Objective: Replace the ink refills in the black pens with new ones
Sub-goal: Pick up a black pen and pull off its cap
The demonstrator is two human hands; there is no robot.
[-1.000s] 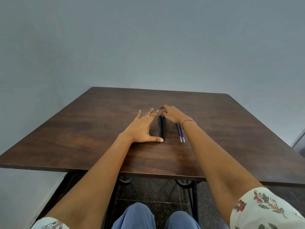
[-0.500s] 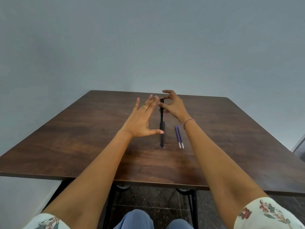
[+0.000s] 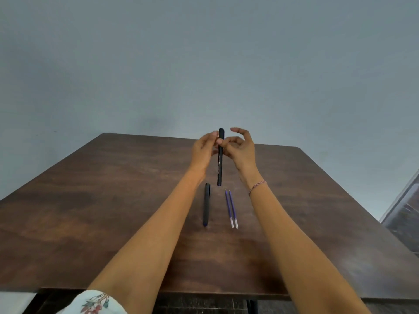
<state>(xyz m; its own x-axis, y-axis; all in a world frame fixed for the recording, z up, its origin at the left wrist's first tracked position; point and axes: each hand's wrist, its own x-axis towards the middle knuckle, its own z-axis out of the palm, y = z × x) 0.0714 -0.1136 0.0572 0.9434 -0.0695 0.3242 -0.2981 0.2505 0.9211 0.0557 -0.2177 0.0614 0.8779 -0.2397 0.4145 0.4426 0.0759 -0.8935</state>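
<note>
A black pen (image 3: pixel 220 159) hangs upright above the table, its cap end at the top. My right hand (image 3: pixel 240 149) pinches it near the cap between thumb and forefinger. My left hand (image 3: pixel 204 150) closes its fingertips on the same upper part from the left. A second black pen (image 3: pixel 206 203) lies flat on the brown table (image 3: pixel 90 200) below the hands. Two blue ink refills (image 3: pixel 231 208) lie side by side just right of that pen.
A plain grey wall rises behind the table's far edge. At the right edge of view a framed panel (image 3: pixel 405 214) leans beside the table. The near table edge runs across the bottom, with dark floor under it.
My right hand has lifted one black pen higher off the table. My left hand, open and flat before, has come up and taken hold of the pen's upper part. The view tilted upward.
</note>
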